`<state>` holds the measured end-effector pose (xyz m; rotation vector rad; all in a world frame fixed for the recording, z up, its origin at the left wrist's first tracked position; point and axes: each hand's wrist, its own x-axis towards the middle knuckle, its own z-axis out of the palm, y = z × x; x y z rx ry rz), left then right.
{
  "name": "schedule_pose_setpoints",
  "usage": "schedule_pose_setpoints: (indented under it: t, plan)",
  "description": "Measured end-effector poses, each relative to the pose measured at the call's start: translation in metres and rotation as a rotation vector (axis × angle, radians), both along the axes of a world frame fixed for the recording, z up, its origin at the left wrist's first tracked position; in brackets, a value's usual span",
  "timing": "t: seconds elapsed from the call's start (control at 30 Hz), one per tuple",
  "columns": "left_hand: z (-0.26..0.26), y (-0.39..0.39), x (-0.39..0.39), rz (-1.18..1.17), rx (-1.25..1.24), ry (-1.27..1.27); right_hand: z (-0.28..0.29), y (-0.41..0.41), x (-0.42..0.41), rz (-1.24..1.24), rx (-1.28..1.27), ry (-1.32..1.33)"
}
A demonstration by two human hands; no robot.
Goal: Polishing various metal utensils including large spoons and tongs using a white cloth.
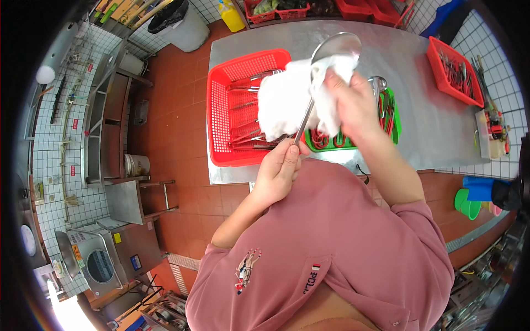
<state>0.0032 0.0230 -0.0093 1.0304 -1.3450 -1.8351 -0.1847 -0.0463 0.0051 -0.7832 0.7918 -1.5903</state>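
Note:
My left hand (pixel 279 167) grips the handle end of a long metal ladle (pixel 306 120), which is raised at a slant above the table. Around the ladle near its bowl (pixel 338 45), my right hand (pixel 356 103) holds a white cloth (pixel 285 95). Part of the cloth hangs to the left, over a red perforated plastic basket (pixel 219 111) with several metal utensils (pixel 248 103) inside. Beneath my right forearm is a green tray (pixel 331 148) with red-handled and metal utensils (pixel 387 109); my arm and the cloth hide some of it.
The stainless steel table (pixel 418 124) bears another red basket (pixel 439 78) of utensils at the right, beside a container of small items (pixel 490 132). Red crates (pixel 275 10) stand on a rack beyond the far edge. A grey bin (pixel 184 31) is on the tiled floor (pixel 178 120).

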Motion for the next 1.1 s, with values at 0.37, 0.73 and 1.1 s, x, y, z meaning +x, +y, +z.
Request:
schedule_pose_setpoints:
  t: [0.37,0.73,1.1]
  plan:
    - [0.013,-0.021,0.030,0.016,-0.463,-0.546,0.037,-0.022,-0.067,-0.297,-0.641,1.655]
    - [0.011,-0.027,0.019,-0.096,-0.479,-0.755,-0.011,-0.007,-0.024,0.222,-1.036,1.879]
    - [0.016,-0.029,0.060,0.187,-0.032,-0.278,0.025,-0.036,-0.146,-0.064,-0.311,1.331]
